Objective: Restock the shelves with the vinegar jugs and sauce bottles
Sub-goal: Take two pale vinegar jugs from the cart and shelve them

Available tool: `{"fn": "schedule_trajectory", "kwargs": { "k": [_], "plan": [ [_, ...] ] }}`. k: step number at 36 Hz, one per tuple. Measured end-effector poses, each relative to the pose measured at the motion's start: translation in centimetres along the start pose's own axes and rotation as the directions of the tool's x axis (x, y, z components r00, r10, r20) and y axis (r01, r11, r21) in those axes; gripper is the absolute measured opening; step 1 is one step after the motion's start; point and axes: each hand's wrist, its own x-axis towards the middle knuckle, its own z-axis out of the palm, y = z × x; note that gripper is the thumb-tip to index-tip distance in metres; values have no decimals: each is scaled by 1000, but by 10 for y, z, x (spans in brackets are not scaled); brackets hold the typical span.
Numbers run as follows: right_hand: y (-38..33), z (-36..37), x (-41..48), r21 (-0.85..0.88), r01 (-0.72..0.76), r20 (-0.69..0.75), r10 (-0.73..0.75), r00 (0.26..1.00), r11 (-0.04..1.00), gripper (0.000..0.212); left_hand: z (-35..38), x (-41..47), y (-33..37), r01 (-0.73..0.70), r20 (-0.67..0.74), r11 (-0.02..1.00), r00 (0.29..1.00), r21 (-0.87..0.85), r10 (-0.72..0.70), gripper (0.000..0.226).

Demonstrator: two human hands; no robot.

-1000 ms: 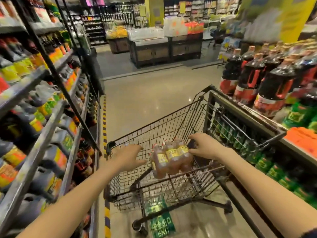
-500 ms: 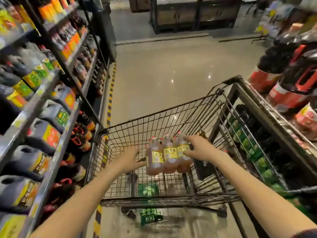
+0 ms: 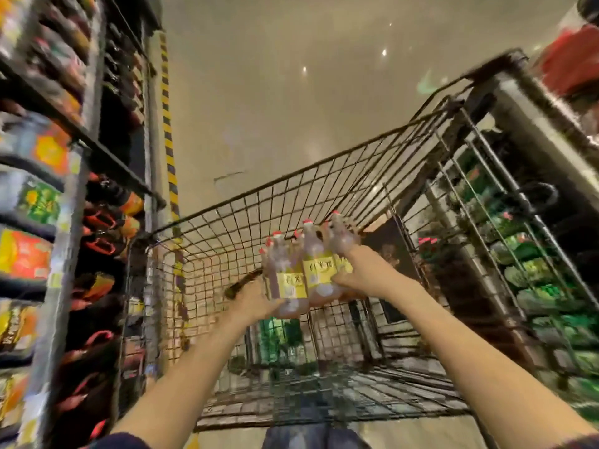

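Since the earlier frame the pack of bottles (image 3: 303, 270) has tipped, bases toward you, and now sits higher against the far wall of the cart (image 3: 246, 228); the view has also swung down, so the aisle floor fills the top.

Your left hand (image 3: 256, 301) cups the pack's lower left corner, fingers curled under and around the base of the nearest bottle. Your right hand (image 3: 359, 270) is clamped on the pack's right side, fingers wrapped over the outer bottle near its label. Both hands are narrowed onto the pack; it is between them, held clear above the cart's wire floor.

Pack: amber bottles, red caps, yellow labels, apparently bundled in clear wrap. The count behind the front row is not readable.

A dark long object (image 3: 243, 283) lies just beyond your left hand; too blurred to identify.

To the left of your left arm: shelf racks (image 3: 68, 202) with jugs, labels smeared by motion. To the right of your right arm: a display stand (image 3: 518, 102) with green packs below and red-capped dark jugs at the top edge, cut off by the frame. Fingertips of your right hand are hidden behind the pack. A dark sleeve edge shows at the bottom.
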Motion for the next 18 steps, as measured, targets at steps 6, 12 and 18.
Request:
{"fn": "schedule_trajectory", "kwargs": {
  "k": [6, 12, 18],
  "plan": [
    [12, 20, 29, 59, -45, 8, 44, 999, 997, 54, 20, 36, 2, 42, 104, 973, 994, -226, -18, 53],
    [22, 34, 46, 97, -83, 12, 82, 997, 992, 48, 42, 63, 4, 141, 90, 910, 989, -389, -115, 53],
    [33, 50, 57, 67, -132, 56, 129, 990, 989, 58, 74, 88, 1, 272, 36, 797, 953, -539, -301, 77]
  ]
}}
